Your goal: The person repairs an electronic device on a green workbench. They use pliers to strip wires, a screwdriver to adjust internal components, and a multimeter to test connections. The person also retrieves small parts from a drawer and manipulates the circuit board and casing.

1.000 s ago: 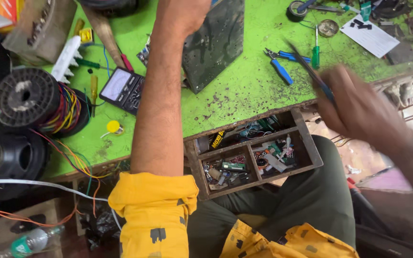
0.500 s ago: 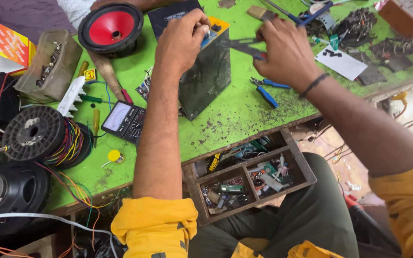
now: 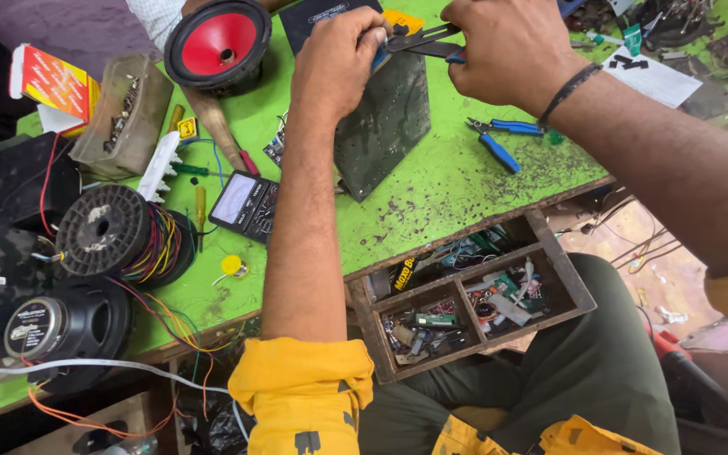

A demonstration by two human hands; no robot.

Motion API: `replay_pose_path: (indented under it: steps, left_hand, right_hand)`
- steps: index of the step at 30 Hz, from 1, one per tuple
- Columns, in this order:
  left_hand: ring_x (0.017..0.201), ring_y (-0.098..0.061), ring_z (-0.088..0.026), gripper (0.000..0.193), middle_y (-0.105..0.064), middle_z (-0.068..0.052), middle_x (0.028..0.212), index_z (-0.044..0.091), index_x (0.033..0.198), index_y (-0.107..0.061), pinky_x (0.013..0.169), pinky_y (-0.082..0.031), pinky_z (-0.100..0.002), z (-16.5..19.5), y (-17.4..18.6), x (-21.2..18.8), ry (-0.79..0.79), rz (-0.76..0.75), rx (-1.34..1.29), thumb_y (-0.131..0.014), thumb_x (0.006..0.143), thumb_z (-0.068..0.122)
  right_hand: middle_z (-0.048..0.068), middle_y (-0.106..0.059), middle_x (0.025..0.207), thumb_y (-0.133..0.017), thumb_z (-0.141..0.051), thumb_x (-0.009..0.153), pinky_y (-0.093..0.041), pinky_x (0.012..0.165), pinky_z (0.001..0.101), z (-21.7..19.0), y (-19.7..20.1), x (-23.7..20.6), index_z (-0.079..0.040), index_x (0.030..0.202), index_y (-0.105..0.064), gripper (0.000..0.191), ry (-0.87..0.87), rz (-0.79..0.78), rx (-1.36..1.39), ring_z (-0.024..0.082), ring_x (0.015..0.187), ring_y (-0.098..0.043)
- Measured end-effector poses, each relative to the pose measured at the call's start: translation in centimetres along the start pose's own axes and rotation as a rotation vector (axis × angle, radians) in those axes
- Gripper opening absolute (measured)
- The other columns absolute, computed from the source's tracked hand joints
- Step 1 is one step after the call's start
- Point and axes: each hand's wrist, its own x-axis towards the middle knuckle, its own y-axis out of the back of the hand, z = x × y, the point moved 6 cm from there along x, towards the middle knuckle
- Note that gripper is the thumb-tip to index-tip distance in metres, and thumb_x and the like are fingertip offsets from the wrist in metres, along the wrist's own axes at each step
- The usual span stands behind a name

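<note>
circuit board [image 3: 385, 118] upright on edge, centre of green bench [image 3: 431, 198], just beyond open parts drawer [image 3: 473, 295]. left hand [image 3: 339, 63] fingers clamped on top edge. right hand [image 3: 507, 46] closed round dark pliers [image 3: 419, 40], tips at same edge. board stiff, light, fragile; hold by bare edges. since earlier frame: pliers moved onto board edge, view shifted closer.
</note>
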Motion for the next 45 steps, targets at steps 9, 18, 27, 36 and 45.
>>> replay_pose_path:
  steps: [9,18,27,36,45]
  left_hand:
    - [0.095,-0.071,-0.035,0.018,-0.076,-0.01,0.098,0.012,0.104,-0.075,0.079,-0.054,-0.045,0.3,0.1,0.0,-0.068,0.001,0.002,-0.064,0.097,0.025]
    - [0.094,-0.073,-0.032,0.019,-0.077,-0.009,0.098,0.011,0.104,-0.075,0.079,-0.055,-0.043,-0.1,-0.1,0.1,-0.022,-0.034,-0.022,-0.064,0.097,0.025]
    - [0.095,-0.072,-0.031,0.019,-0.077,-0.008,0.099,0.012,0.103,-0.075,0.08,-0.054,-0.043,0.1,-0.1,0.0,0.004,-0.026,-0.003,-0.063,0.097,0.025]
    - [0.095,-0.073,-0.031,0.02,-0.077,-0.009,0.1,0.01,0.104,-0.076,0.082,-0.055,-0.042,0.3,0.2,0.1,-0.043,-0.019,-0.024,-0.065,0.097,0.024]
    - [0.091,-0.074,-0.029,0.018,-0.078,-0.009,0.098,0.01,0.104,-0.076,0.077,-0.055,-0.04,0.7,0.4,0.1,-0.019,-0.04,-0.041,-0.065,0.097,0.023]
  right_hand:
    - [0.014,-0.069,0.111,-0.077,-0.032,0.078,-0.04,0.098,0.0552,-0.4,-0.6,-1.1,-0.008,0.114,-0.075,0.043,-0.037,0.068,0.03,0.035,0.118,-0.059]
    - [0.015,-0.069,0.113,-0.076,-0.03,0.077,-0.041,0.09,0.0546,-0.7,-0.6,-1.1,-0.007,0.118,-0.075,0.048,-0.089,0.06,-0.015,0.035,0.117,-0.06]
    - [0.014,-0.071,0.111,-0.074,-0.03,0.077,-0.042,0.087,0.0535,-0.6,-0.2,-1.2,-0.007,0.115,-0.075,0.045,-0.14,-0.011,-0.007,0.035,0.102,-0.066]
    - [0.015,-0.07,0.102,-0.074,-0.031,0.077,-0.039,0.093,0.055,-0.6,-0.6,-0.6,-0.009,0.112,-0.075,0.041,-0.148,-0.025,-0.037,0.035,0.106,-0.065]
    - [0.015,-0.069,0.108,-0.073,-0.029,0.076,-0.036,0.101,0.0553,-1.0,-1.0,-0.6,-0.009,0.111,-0.075,0.04,-0.093,0.038,-0.086,0.033,0.109,-0.063]
